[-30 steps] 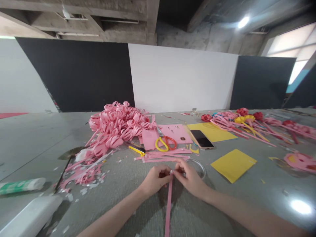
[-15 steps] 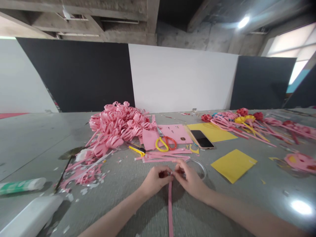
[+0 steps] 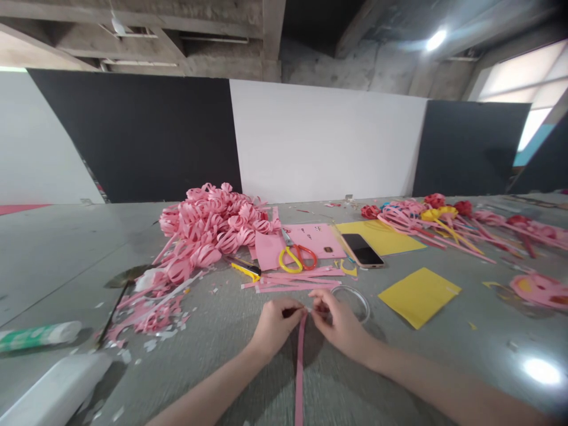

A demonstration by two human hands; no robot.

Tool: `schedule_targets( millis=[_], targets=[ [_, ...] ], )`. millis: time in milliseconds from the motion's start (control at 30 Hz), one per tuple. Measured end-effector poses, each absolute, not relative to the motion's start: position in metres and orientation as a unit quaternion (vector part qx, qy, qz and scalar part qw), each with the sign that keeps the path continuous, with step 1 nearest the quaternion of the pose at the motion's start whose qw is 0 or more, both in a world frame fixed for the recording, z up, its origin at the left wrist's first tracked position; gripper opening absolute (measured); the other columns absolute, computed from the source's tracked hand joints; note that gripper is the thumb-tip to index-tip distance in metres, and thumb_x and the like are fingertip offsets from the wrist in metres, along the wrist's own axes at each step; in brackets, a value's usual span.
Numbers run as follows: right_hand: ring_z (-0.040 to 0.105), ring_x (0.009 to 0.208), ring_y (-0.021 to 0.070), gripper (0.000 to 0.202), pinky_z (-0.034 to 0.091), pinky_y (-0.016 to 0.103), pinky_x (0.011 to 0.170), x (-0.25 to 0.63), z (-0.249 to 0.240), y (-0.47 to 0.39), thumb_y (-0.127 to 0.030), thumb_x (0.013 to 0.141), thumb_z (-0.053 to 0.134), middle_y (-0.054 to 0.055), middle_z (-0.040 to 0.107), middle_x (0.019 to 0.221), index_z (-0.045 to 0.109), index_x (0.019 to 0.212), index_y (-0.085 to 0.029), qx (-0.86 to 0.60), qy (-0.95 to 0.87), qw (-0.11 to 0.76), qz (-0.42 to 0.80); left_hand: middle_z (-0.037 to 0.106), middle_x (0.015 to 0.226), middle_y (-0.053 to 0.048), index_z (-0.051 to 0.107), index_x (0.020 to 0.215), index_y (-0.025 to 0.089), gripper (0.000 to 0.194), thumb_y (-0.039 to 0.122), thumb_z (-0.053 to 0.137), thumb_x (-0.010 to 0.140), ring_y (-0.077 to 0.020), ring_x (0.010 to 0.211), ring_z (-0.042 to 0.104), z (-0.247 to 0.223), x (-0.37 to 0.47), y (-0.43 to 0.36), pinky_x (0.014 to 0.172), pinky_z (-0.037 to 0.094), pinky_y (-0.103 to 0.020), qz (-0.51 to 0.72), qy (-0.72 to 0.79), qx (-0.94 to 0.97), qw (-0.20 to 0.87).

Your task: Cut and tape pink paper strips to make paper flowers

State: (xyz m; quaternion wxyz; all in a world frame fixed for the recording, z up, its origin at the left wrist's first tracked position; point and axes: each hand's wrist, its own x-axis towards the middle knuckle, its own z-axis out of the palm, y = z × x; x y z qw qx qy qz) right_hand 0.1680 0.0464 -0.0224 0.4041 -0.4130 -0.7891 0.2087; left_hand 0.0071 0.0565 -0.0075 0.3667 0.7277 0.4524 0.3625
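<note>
A narrow pink paper strip (image 3: 300, 373) runs from my fingertips down to the bottom edge of the view. My left hand (image 3: 274, 328) pinches its upper end between thumb and forefinger. Just to the right, my right hand (image 3: 341, 328) has its thumb and forefinger closed beside that end; whatever they hold is too small to make out. A clear roll of tape (image 3: 366, 305) lies behind my right hand. Beyond both hands, several cut pink strips (image 3: 302, 281) rest in a loose stack.
Scissors (image 3: 294, 245) lie on a pink sheet (image 3: 266, 254), near a utility knife (image 3: 246, 271) and a phone (image 3: 362, 251). Pink paper flowers (image 3: 217, 222) are heaped at left. Yellow paper (image 3: 419, 296) lies right. A white box (image 3: 62, 387) and glue tube (image 3: 39, 336) sit near left.
My left hand has shifted slightly left with the strip's end. A small gap now shows between my two hands, and the strip leans a little.
</note>
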Motion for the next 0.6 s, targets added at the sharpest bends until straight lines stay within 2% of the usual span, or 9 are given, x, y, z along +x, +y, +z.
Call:
schedule_targets(
  millis=[133,433,600],
  targets=[
    [0.055,0.064,0.0128,0.03,0.044,0.024,0.059,0.1676,-0.0237,0.0446,-0.009,0.075,0.041,0.0,0.053,0.073,0.038,0.102,-0.021,-0.402,-0.797,0.396,0.217,0.056,0.06,0.0,0.063,0.069,0.015,0.014,0.02,0.05,0.069,-0.0124,0.057,0.048,-0.0063,0.0071,0.0562,0.054,0.035,-0.02,0.363,0.452,0.732,0.359],
    [0.055,0.067,0.0144,0.028,0.044,0.025,0.06,0.1671,-0.0227,0.0431,-0.01,0.074,0.044,0.001,0.055,0.076,0.044,0.1,-0.021,-0.438,-0.798,0.381,0.163,0.058,0.063,-0.001,0.063,0.064,0.015,0.016,0.016,0.047,0.068,-0.0136,0.062,0.051,-0.0034,0.0067,0.0548,0.06,0.038,-0.021,0.353,0.438,0.745,0.359],
    [0.05,0.062,0.0131,0.01,0.039,0.023,0.055,0.1669,-0.0177,0.042,-0.01,0.077,0.043,0.001,0.051,0.073,0.049,0.075,-0.019,-0.44,-0.821,0.345,0.117,0.056,0.059,0.0,0.062,0.061,0.014,0.017,0.015,0.046,0.068,-0.0124,0.058,0.049,-0.004,0.0078,0.055,0.054,0.035,-0.02,0.344,0.454,0.749,0.34]
  ],
)
